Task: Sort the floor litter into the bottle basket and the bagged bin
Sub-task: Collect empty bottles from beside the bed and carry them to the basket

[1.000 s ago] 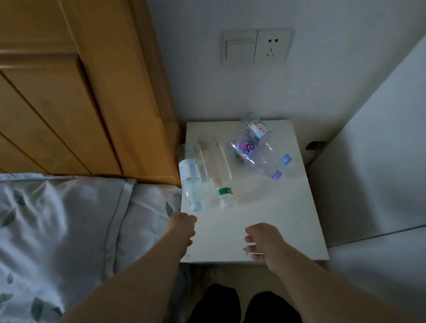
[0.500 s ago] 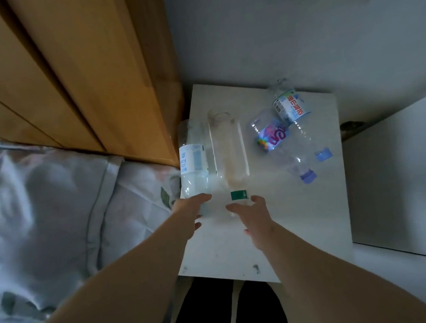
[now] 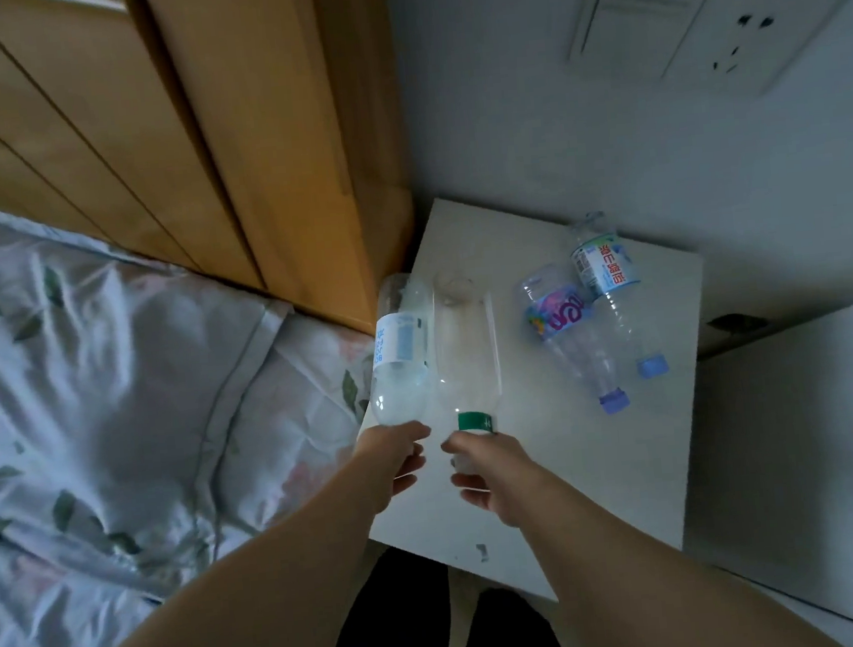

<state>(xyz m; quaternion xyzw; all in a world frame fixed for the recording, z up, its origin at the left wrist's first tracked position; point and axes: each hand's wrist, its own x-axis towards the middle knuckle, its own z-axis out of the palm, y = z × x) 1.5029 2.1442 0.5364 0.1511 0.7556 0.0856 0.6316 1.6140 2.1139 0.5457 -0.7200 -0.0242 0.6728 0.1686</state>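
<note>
Several empty plastic bottles lie on a white bedside table (image 3: 648,464). My left hand (image 3: 393,463) closes around the neck end of a clear bottle with a blue-and-white label (image 3: 399,359) at the table's left edge. Right beside it, my right hand (image 3: 489,472) grips the cap end of a clear unlabelled bottle with a green neck band (image 3: 465,351). Farther right lie a bottle with a purple label (image 3: 564,326) and a bottle with a white-and-red label (image 3: 609,281), both with blue caps. No basket or bin is in view.
A bed with leaf-patterned bedding (image 3: 114,428) fills the left side. A wooden headboard (image 3: 191,137) stands behind it. A wall switch and socket (image 3: 697,26) sit above the table. A white panel (image 3: 814,470) stands to the right. My dark-trousered legs (image 3: 441,631) are below.
Both hands reached forward across the table to the two left bottles and closed on their cap ends. The camera moved closer and tilted down.
</note>
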